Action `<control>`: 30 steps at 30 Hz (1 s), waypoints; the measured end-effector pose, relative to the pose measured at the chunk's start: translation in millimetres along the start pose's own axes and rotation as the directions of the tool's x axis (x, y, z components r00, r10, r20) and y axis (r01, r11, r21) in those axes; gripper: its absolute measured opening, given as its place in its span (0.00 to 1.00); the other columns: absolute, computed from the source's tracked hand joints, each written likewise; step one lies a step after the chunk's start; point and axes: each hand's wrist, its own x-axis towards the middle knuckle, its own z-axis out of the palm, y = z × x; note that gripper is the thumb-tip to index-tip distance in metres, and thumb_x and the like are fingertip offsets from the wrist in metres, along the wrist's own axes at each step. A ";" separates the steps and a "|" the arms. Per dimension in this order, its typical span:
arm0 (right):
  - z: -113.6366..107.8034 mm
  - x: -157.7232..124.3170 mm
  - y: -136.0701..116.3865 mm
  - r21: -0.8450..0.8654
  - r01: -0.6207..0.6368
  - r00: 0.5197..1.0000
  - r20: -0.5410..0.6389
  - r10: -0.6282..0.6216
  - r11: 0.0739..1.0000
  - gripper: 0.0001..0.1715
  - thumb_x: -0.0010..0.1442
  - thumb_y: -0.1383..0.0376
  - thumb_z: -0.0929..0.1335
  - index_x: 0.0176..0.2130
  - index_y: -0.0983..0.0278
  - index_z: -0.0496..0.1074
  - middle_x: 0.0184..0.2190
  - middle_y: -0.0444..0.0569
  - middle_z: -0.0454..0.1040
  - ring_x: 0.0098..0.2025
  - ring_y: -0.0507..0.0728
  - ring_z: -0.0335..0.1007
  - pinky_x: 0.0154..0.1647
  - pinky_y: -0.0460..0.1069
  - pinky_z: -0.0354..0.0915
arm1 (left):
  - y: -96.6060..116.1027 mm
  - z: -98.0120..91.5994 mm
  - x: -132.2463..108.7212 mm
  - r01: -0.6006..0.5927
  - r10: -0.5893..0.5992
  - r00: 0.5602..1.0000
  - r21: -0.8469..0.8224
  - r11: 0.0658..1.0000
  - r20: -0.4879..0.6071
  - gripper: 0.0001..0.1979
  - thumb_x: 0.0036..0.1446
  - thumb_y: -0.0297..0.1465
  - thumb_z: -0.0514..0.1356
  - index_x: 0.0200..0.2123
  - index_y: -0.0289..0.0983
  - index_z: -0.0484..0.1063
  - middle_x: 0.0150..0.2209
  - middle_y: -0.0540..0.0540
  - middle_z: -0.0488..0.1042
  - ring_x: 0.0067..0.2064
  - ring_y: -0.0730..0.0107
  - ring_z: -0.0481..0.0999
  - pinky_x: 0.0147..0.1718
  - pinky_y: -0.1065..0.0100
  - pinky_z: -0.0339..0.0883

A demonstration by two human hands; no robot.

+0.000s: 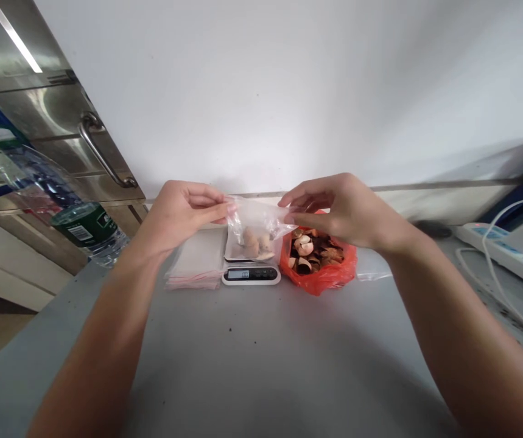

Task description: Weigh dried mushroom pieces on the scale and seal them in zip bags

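Observation:
My left hand (183, 210) and my right hand (338, 207) both pinch the top edge of a small clear plastic bag (254, 225), one at each side. The bag hangs between them and holds several pale brown pieces at its bottom. It hovers just above a small digital kitchen scale (251, 274) with a lit display. Right of the scale lies an open red plastic bag (320, 271) full of brown and pale shell-like pieces. Left of the scale lies a stack of flat clear bags (195, 264) with pink strips.
A plastic water bottle (78, 219) with a green label stands at the table's left edge, before a steel cabinet door with a handle (101, 155). A white power strip (508, 249) with cables lies at the right. The grey table (261, 359) backs onto a white wall.

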 end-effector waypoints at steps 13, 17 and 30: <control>16.8 3.0 -2.6 -0.003 0.091 0.995 0.041 -0.090 0.996 0.17 0.60 0.52 0.74 0.30 0.63 0.79 0.32 0.50 0.81 0.33 0.56 0.74 0.37 0.53 0.70 | 12.7 20.0 -11.3 -0.138 0.137 0.990 0.064 0.988 0.017 0.08 0.57 0.36 0.66 0.34 0.40 0.85 0.36 0.47 0.87 0.39 0.62 0.85 0.40 0.67 0.78; 28.2 3.2 -8.5 0.074 0.083 0.996 0.017 -0.085 0.994 0.14 0.61 0.56 0.73 0.29 0.63 0.77 0.27 0.46 0.77 0.31 0.54 0.72 0.35 0.51 0.68 | 15.3 22.9 -12.3 -0.132 0.128 0.990 0.083 0.988 0.052 0.09 0.58 0.37 0.65 0.34 0.41 0.85 0.35 0.47 0.87 0.39 0.62 0.84 0.41 0.66 0.78; 36.1 5.0 -5.7 0.194 0.060 0.998 0.006 -0.062 0.979 0.20 0.57 0.50 0.77 0.29 0.64 0.81 0.27 0.48 0.81 0.29 0.53 0.72 0.28 0.48 0.64 | 7.7 17.2 -8.1 -0.171 0.162 0.980 0.083 0.982 0.112 0.11 0.60 0.38 0.65 0.32 0.40 0.85 0.32 0.47 0.85 0.36 0.63 0.83 0.39 0.67 0.77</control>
